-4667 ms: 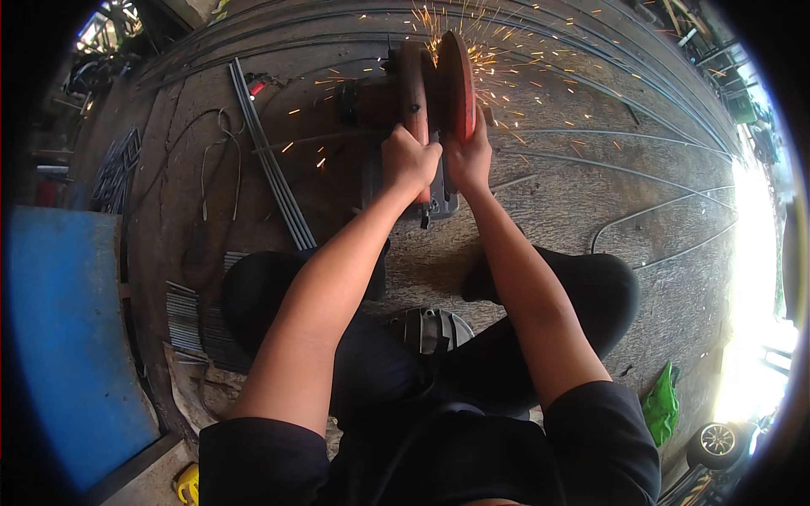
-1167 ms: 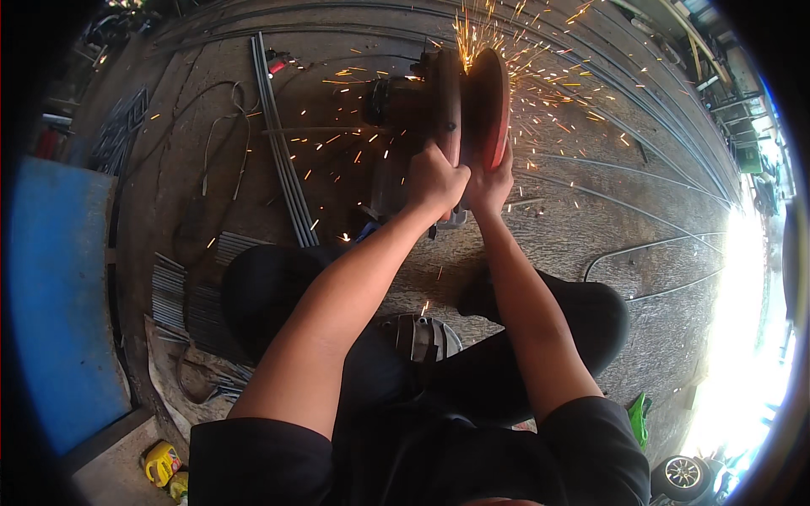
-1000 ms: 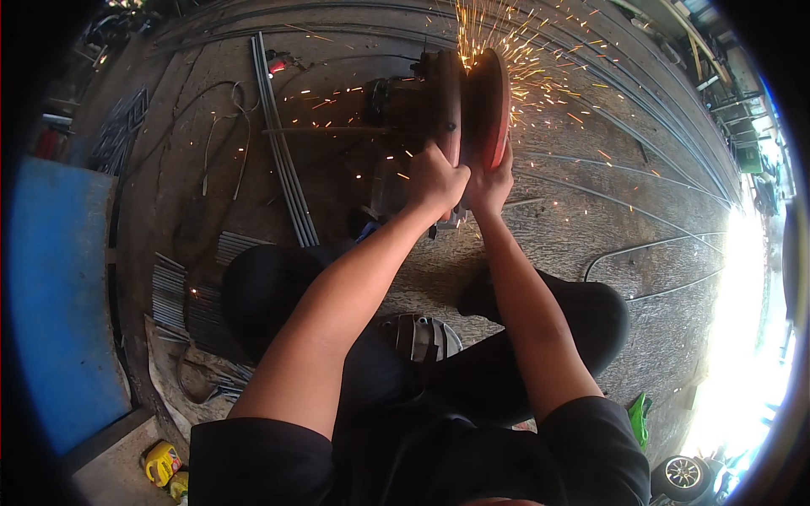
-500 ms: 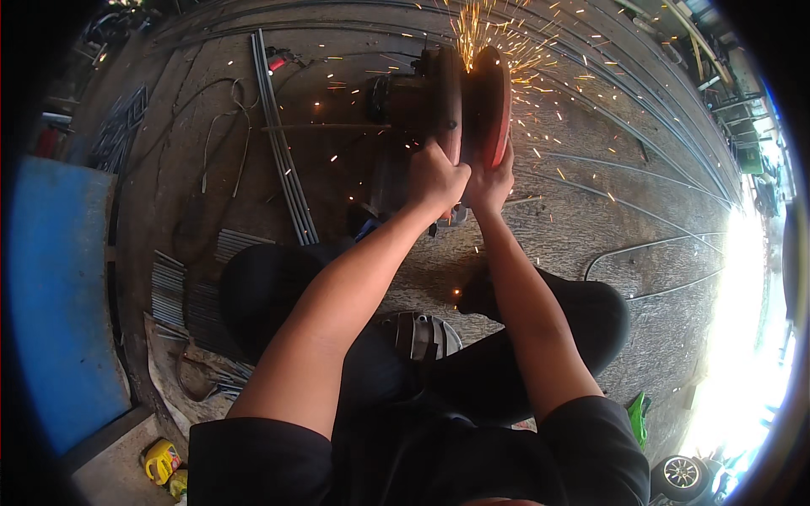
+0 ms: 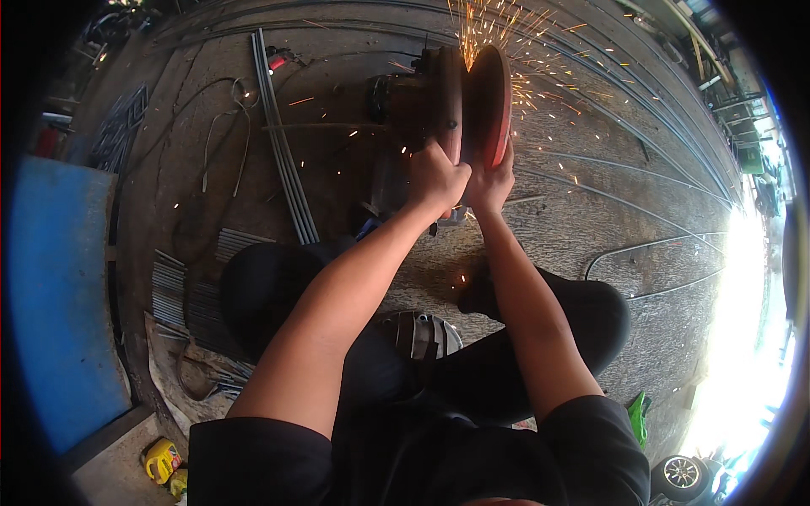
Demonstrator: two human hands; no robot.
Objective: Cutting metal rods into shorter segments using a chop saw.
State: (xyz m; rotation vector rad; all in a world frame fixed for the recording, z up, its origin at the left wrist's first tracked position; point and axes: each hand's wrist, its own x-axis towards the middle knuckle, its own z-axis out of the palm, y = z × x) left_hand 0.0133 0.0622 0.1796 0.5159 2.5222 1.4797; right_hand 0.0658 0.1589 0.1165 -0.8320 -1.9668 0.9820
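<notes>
A dark cut-off saw (image 5: 412, 105) stands on the floor ahead of my bent knees, and orange sparks (image 5: 477, 34) spray from its far end. My left hand (image 5: 436, 180) is closed around the near end of the saw's upright guard or handle. Just right of it, my right hand (image 5: 491, 183) grips the lower edge of a red, round, disc-shaped piece (image 5: 499, 110). This piece stands on edge beside the guard with a narrow dark gap between; whether it is joined to the saw, I cannot tell. The workpiece being cut is hidden.
Long metal rods (image 5: 283, 139) lie left of the saw, and more bars (image 5: 650, 101) run across the right. Short cut rods (image 5: 169, 291) are piled by my left knee. A blue panel (image 5: 63, 295) stands far left. Under my legs sits a round metal part (image 5: 419, 333).
The spark spray is a little thinner, and its streaks have shifted. My hands and the saw hold the same place.
</notes>
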